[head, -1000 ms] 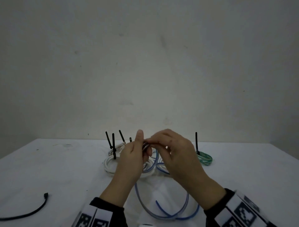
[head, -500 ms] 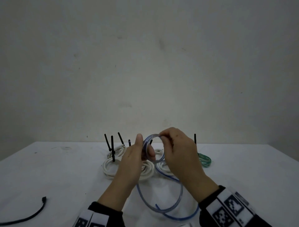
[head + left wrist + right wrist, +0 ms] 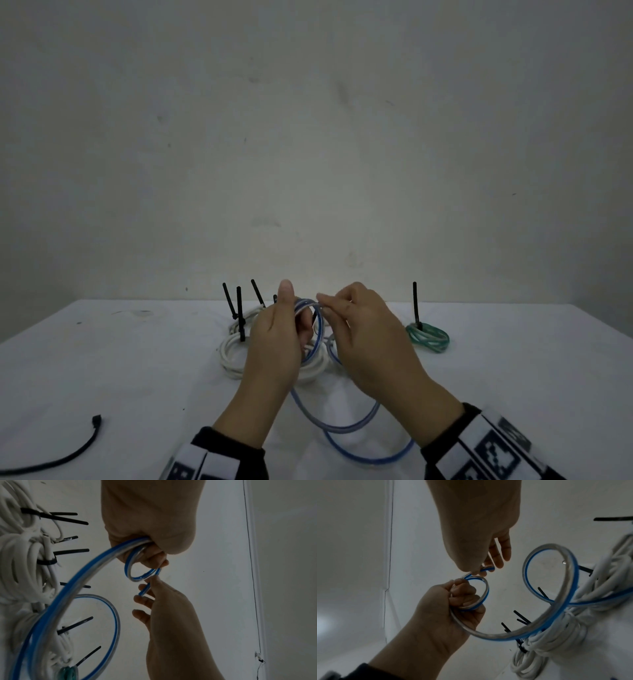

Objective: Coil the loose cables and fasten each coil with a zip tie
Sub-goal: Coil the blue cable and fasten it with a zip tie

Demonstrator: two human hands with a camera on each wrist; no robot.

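Observation:
A clear cable with a blue stripe [image 3: 346, 426] trails in loose loops over the white table [image 3: 102, 370] in front of me. My left hand [image 3: 274, 342] grips a small loop of that cable [image 3: 485, 592] in its curled fingers, held above the table. My right hand [image 3: 363, 335] pinches the cable's free end [image 3: 145, 589] between thumb and fingertips beside the loop. Behind the hands lie white cable coils [image 3: 233, 349] bound with black zip ties [image 3: 239, 313].
A green coil [image 3: 428, 337] with an upright black zip tie [image 3: 416, 305] lies at the right. A loose black cable [image 3: 61, 455] runs off the table's left front. A plain wall stands close behind the table.
The hands rose slightly and a small loop of blue-striped cable formed in the left hand. The right hand shifted right along the cable to its end.

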